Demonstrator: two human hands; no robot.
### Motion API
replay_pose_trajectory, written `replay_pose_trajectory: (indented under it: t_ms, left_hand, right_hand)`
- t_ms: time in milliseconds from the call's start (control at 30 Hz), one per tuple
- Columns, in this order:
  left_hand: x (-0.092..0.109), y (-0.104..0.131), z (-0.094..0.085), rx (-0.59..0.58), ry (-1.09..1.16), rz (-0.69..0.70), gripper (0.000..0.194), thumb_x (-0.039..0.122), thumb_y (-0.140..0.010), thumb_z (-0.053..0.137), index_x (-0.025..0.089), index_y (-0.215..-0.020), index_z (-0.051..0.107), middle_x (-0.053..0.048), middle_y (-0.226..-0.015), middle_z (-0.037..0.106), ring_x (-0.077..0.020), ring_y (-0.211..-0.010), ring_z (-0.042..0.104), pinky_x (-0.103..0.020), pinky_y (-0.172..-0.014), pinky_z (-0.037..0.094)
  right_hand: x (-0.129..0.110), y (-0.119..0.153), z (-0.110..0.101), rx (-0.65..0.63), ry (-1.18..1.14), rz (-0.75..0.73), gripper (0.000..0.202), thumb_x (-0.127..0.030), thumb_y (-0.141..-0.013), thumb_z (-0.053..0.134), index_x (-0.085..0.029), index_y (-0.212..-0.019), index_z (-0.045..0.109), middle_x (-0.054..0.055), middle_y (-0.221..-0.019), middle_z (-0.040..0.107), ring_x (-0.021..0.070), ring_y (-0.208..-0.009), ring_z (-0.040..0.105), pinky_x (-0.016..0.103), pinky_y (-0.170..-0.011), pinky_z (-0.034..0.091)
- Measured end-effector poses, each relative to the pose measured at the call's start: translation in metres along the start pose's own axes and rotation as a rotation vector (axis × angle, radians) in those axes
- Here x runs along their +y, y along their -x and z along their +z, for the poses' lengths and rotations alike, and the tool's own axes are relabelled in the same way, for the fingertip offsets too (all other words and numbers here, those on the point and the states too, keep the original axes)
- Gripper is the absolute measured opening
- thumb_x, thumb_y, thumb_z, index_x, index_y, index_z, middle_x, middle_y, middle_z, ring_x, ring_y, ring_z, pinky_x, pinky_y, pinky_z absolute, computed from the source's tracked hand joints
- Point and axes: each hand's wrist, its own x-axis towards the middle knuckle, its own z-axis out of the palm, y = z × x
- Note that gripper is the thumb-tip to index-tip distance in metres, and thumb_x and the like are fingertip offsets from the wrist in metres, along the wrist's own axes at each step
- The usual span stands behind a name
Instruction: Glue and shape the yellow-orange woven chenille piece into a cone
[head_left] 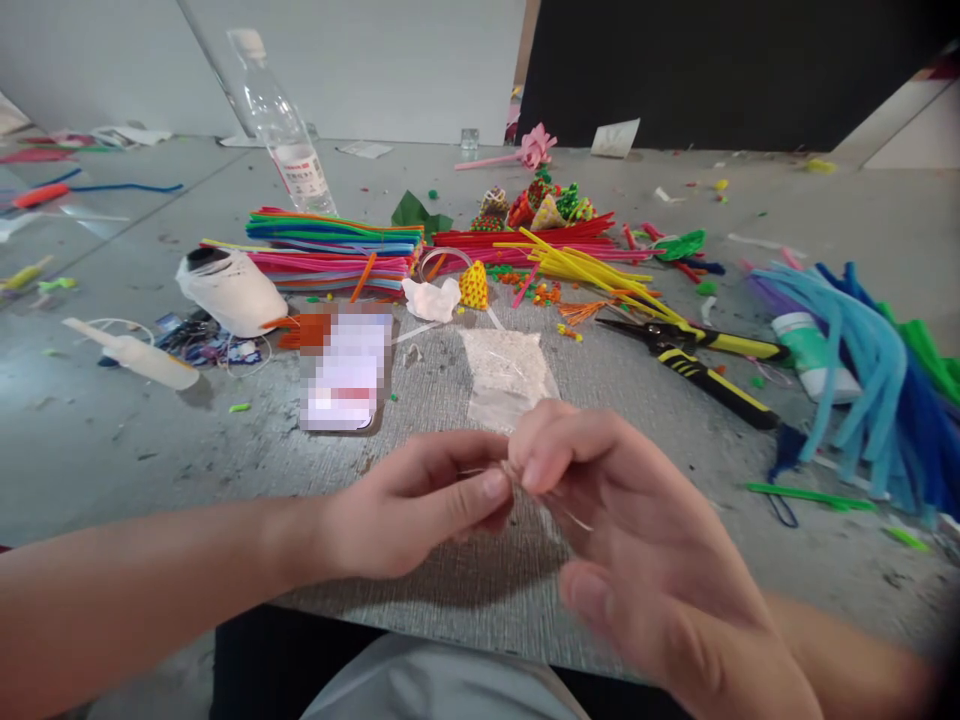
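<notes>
Near the table's front edge, my left hand (427, 505) pinches a thin, pale thread (576, 520) between thumb and fingers. My right hand (630, 530) meets it there, its fingertips closed on the same thread, with the thumb held apart lower down. One end of the thread trails across my right palm. What sits between the fingertips is too small to make out. Just beyond my hands lies a clear bag (506, 370) of small whitish pieces. A lit phone (349, 370) rests on the table to the left of the bag.
Pipe cleaner bundles (334, 245) lie behind the phone. Black-and-yellow pliers (705, 375) are at the right, near blue strips (862, 350) and a white jar (814, 355). A glue bottle (146, 360) and white roll (229, 290) lie left. A plastic bottle (285, 135) stands behind.
</notes>
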Motion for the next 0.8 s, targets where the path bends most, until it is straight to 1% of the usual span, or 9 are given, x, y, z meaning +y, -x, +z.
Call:
replay_pose_trajectory:
  t_ms: [100, 200, 267, 333, 433, 500, 600, 700, 800]
  left_hand:
    - [-0.001, -0.003, 0.001, 0.077, -0.052, -0.105, 0.04, 0.053, -0.095, 0.067, 0.014, -0.098, 0.067, 0.008, -0.059, 0.037, -0.0049, -0.05, 0.029, -0.019, -0.045, 0.024]
    - [-0.003, -0.003, 0.0, 0.127, -0.083, -0.205, 0.046, 0.06, -0.09, 0.07, 0.014, -0.095, 0.068, 0.01, -0.052, 0.033, -0.0046, -0.044, 0.026, -0.02, -0.041, 0.019]
    - [-0.004, -0.003, -0.001, 0.15, -0.07, -0.229, 0.047, 0.061, -0.088, 0.071, 0.015, -0.09, 0.067, 0.01, -0.049, 0.032, -0.0046, -0.043, 0.025, -0.02, -0.04, 0.017]
    - [-0.004, -0.003, -0.003, 0.165, -0.038, -0.224, 0.045, 0.059, -0.089, 0.072, 0.015, -0.087, 0.066, 0.011, -0.047, 0.031, -0.0041, -0.042, 0.022, -0.02, -0.039, 0.016]
    - [-0.002, -0.002, -0.004, 0.186, 0.033, -0.176, 0.038, 0.052, -0.09, 0.073, 0.015, -0.084, 0.065, 0.01, -0.05, 0.032, -0.0028, -0.042, 0.02, -0.018, -0.039, 0.016]
    - [0.0, -0.001, -0.005, 0.191, 0.091, -0.134, 0.034, 0.046, -0.091, 0.074, 0.015, -0.081, 0.064, 0.01, -0.053, 0.032, -0.0026, -0.044, 0.021, -0.016, -0.039, 0.017]
    - [0.001, 0.0, -0.007, 0.205, 0.204, -0.099, 0.029, 0.039, -0.094, 0.072, 0.016, -0.08, 0.063, 0.01, -0.055, 0.027, -0.004, -0.048, 0.018, -0.014, -0.041, 0.018]
    - [0.001, 0.001, -0.008, 0.225, 0.288, -0.08, 0.026, 0.038, -0.096, 0.069, 0.016, -0.082, 0.063, 0.01, -0.055, 0.022, -0.0049, -0.05, 0.017, -0.013, -0.041, 0.018]
    - [0.001, 0.0, -0.008, 0.218, 0.304, -0.062, 0.026, 0.038, -0.097, 0.068, 0.016, -0.083, 0.063, 0.01, -0.055, 0.022, -0.005, -0.049, 0.017, -0.013, -0.042, 0.021]
  right_hand:
    - [0.004, 0.001, 0.0, 0.032, -0.135, 0.058, 0.021, -0.032, -0.092, 0.067, -0.031, -0.109, 0.054, 0.005, -0.1, 0.052, 0.0221, -0.095, 0.055, 0.039, -0.086, 0.056]
    - [0.006, -0.002, 0.0, 0.088, -0.263, 0.088, 0.02, -0.044, -0.094, 0.067, -0.029, -0.102, 0.056, 0.003, -0.095, 0.049, 0.0207, -0.088, 0.052, 0.036, -0.08, 0.054]
    - [0.006, -0.005, -0.001, 0.172, -0.295, 0.112, 0.021, -0.043, -0.092, 0.07, -0.028, -0.097, 0.057, 0.002, -0.09, 0.048, 0.0187, -0.081, 0.049, 0.033, -0.072, 0.051]
    - [0.006, -0.008, -0.005, 0.284, -0.254, 0.119, 0.014, -0.036, -0.092, 0.069, -0.027, -0.093, 0.058, 0.001, -0.085, 0.048, 0.0174, -0.077, 0.048, 0.03, -0.065, 0.047]
    - [0.008, -0.01, -0.013, 0.397, -0.032, 0.076, 0.006, -0.024, -0.097, 0.061, -0.026, -0.092, 0.06, 0.001, -0.084, 0.052, 0.0164, -0.075, 0.049, 0.029, -0.062, 0.043]
    - [0.01, -0.01, -0.018, 0.364, 0.206, 0.052, 0.007, -0.023, -0.1, 0.058, -0.027, -0.096, 0.062, 0.001, -0.085, 0.055, 0.0157, -0.075, 0.052, 0.03, -0.064, 0.044]
    - [0.009, -0.01, -0.023, 0.227, 0.507, 0.013, 0.006, -0.024, -0.101, 0.057, -0.026, -0.104, 0.063, 0.002, -0.091, 0.062, 0.0163, -0.078, 0.059, 0.032, -0.069, 0.048]
    - [0.008, -0.012, -0.024, 0.183, 0.658, -0.073, 0.009, -0.022, -0.1, 0.056, -0.024, -0.108, 0.061, 0.004, -0.094, 0.068, 0.0175, -0.083, 0.064, 0.033, -0.071, 0.049]
    - [0.008, -0.013, -0.022, 0.166, 0.702, -0.102, 0.014, -0.02, -0.097, 0.061, -0.023, -0.111, 0.061, 0.003, -0.093, 0.07, 0.0167, -0.081, 0.066, 0.032, -0.072, 0.052]
